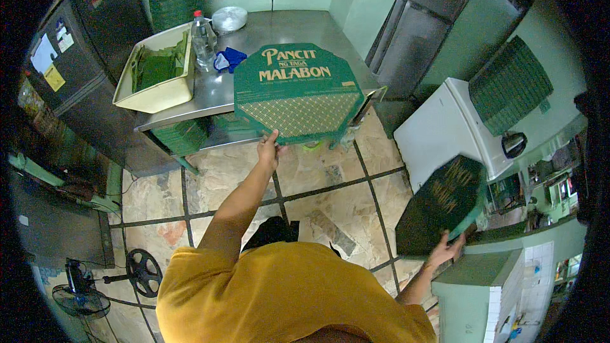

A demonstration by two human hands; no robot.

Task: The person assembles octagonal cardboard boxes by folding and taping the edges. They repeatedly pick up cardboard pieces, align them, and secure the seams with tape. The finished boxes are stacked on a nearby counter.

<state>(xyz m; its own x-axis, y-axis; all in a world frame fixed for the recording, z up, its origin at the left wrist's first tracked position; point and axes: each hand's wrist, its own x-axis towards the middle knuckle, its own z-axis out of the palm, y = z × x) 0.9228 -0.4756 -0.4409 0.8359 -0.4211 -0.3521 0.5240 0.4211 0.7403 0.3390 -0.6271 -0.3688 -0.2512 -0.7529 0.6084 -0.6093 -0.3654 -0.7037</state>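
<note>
**Two green lids, one in each hand**

While the person is standing over the tiled floor, the left hand (269, 147) is pinching the lower edge of a green eight-sided box lid (297, 92), holding it over the front edge of the steel tabletop (286, 25). The right hand (446, 249), well to the right of that tabletop, is gripping a darker lid (443, 204) by its bottom edge. Held by thin edges alone, either lid could tip and slip free.

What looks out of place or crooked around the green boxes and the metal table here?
Nothing looks spilled or damaged. The only oddity: the green box lid in the left hand sticks out past the edge of the metal table, and the right hand holds a second lid tilted beside the white freezer.
</note>
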